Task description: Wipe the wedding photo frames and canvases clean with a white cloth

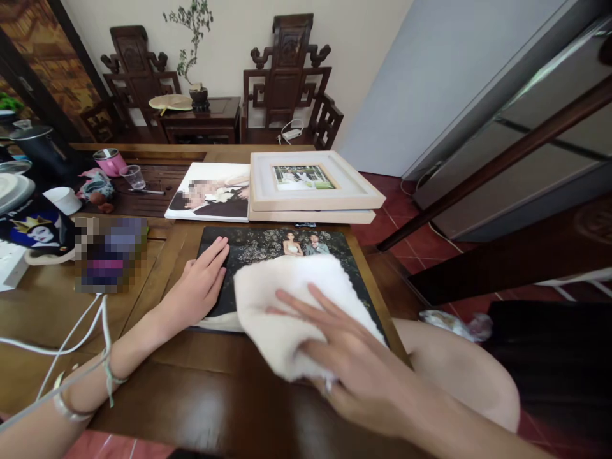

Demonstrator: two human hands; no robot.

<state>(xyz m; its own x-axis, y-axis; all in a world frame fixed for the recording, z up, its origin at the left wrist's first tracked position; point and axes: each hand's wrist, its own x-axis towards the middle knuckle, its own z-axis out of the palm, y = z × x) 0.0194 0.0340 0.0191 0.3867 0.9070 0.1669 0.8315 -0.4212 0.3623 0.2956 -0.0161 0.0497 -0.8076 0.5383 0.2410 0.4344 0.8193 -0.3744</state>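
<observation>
A: Count on the table (201, 389)?
B: One dark photo panel (261, 247), near edge side, one white cloth (296, 273) over its lower right. Behind: one white-edged photo piece (210, 175), beside two stacked pale frames, top one (261, 188) with a small photo inside. Left: one pink mug (109, 162), one clear cup (132, 177). Two chairs (291, 64) by the wall

A: Materials?
B: Panel flat, rectangular, dark print with two figures. Cloth fluffy, edges soft, spilling past the panel's near edge. Top frame square-cornered, thick pale border. Table brown, glossy. Chairs dark, carved

A: Hands?
B: Left hand (205, 280) flat on panel's left edge, fingers extended, close together, holding nothing. Right hand (335, 338) palm down on the cloth, fingers spread over it. Can't tell if the thumb pinches the cloth's edge
</observation>
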